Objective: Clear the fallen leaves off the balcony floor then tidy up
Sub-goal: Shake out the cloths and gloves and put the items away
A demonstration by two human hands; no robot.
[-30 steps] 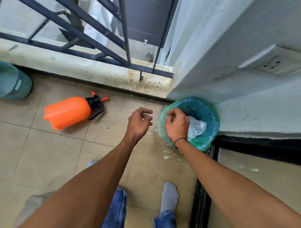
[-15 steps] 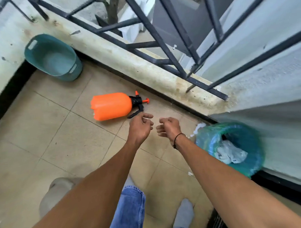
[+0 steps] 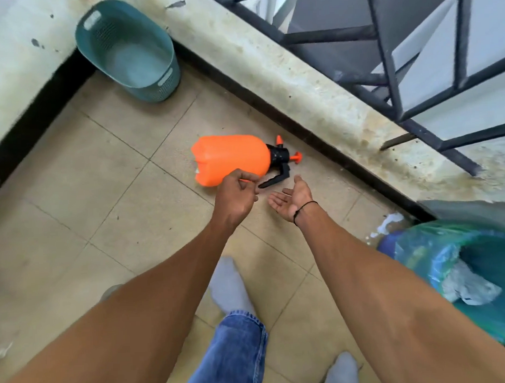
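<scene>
Hands out over the sprayer, nothing held; floor looks clear of leaves.

Nearest: socked feet point(image 3: 230, 286) on the tile floor point(image 3: 73, 174); lined bin point(image 3: 460, 273) at right holds crumpled waste, white smear on the tile just beside it. Left hand point(image 3: 237, 196) has fingers loosely curled and holds nothing, hanging over the near edge of the orange sprayer point(image 3: 230, 157); contact can't be told. Right hand point(image 3: 291, 200) is palm-up, fingers spread, empty, near the black trigger. Sprayer lies on its side, nozzle toward the kerb; teal basket point(image 3: 132, 49) stands in the far corner, well apart. Probable next step: stand the sprayer up. Risks: grabbing the trigger could squirt water on the tile; smooth round body could slip from a one-hand grip; socks on wet tile could slide.
</scene>
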